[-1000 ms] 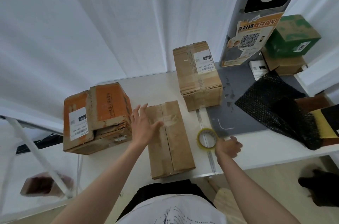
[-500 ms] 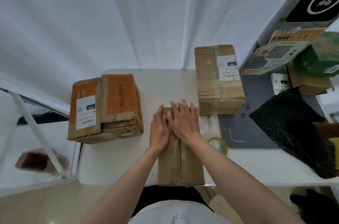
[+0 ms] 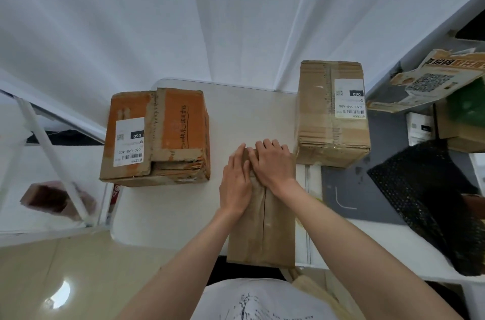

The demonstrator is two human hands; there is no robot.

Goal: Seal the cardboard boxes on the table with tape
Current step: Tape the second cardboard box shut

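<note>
Both hands are flat, palms down: left hand [image 3: 235, 183] and right hand [image 3: 273, 162] press side by side on the far end of the narrow brown cardboard box [image 3: 262, 230], nothing gripped. Box sits mid white table [image 3: 246, 115], between the orange box [image 3: 157, 133] and taller labelled box [image 3: 330, 115].

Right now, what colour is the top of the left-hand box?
Orange, with a white label; the left-hand box shows in the head view.
</note>
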